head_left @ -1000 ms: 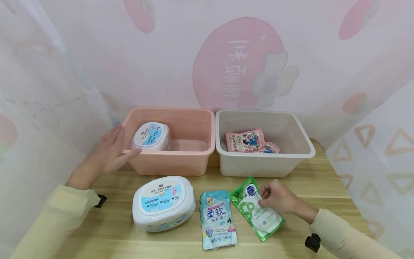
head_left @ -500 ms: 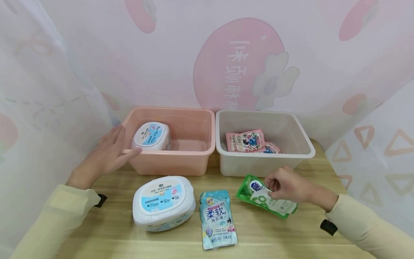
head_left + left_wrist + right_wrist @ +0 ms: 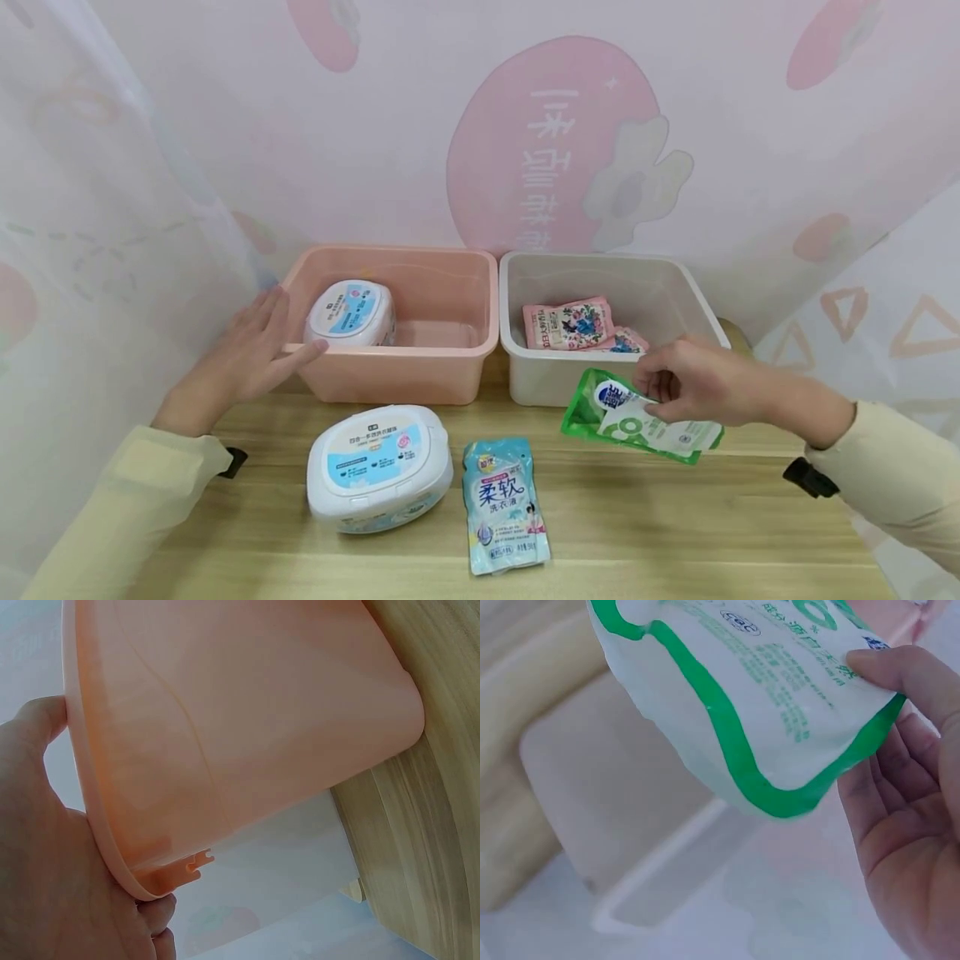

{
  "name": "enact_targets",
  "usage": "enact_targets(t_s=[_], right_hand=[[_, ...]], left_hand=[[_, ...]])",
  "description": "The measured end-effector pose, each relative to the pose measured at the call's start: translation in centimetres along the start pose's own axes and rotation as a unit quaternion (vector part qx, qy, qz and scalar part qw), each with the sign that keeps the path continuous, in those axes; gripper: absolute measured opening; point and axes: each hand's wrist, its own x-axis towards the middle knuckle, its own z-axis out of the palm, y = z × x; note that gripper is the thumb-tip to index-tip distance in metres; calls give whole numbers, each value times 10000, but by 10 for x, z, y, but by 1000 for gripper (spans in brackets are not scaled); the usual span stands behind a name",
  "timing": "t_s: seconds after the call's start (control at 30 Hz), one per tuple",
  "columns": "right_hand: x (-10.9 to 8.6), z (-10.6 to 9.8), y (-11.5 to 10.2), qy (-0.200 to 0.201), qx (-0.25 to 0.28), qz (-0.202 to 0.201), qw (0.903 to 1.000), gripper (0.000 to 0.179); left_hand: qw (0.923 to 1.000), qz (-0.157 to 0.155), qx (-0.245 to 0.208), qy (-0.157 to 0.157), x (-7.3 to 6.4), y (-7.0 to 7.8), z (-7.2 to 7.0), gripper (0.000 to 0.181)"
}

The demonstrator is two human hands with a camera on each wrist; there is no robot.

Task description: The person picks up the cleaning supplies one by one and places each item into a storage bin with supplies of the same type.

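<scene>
My right hand [image 3: 701, 381] pinches a green and white laundry detergent pouch [image 3: 628, 417] by its upper edge. The pouch hangs tilted in front of the grey bin [image 3: 585, 383], overlapping its front wall. In the right wrist view, thumb and fingers grip the pouch [image 3: 780, 690] above the blurred bin. My left hand [image 3: 236, 354] rests on the left rim of the pink bin [image 3: 397, 379], fingers extended and thumb over the front edge. The left wrist view shows that hand [image 3: 60, 847] touching the pink rim. Inside the pink bin is a white lidded box [image 3: 350, 312].
Two pink floral packets [image 3: 567, 323] lie in the grey bin. On the wooden table [image 3: 637, 533] stand a larger-looking white lidded box [image 3: 378, 468] and a flat blue detergent pouch [image 3: 504, 507]. A printed curtain [image 3: 375, 167] hangs behind the bins.
My right hand has lifted the green pouch off the table and carried it up and to the right, turning it sideways. The left hand stays on the pink bin.
</scene>
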Motion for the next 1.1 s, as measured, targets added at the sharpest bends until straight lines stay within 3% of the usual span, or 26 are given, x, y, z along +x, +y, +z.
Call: enact_targets(t_s=[0.47, 0.67, 1.1], right_hand=[[17, -59, -8, 394, -577, -413, 9967, 28], [24, -83, -9, 327, -1047, 98, 9939, 22], [49, -114, -5, 342, -1782, 1100, 9772, 15]], left_hand=[[10000, -6, -18, -50, -3, 0, -1, 109], [10000, -39, -5, -87, -2, 0, -1, 109], [10000, -79, 26, -8, -1, 0, -1, 112]])
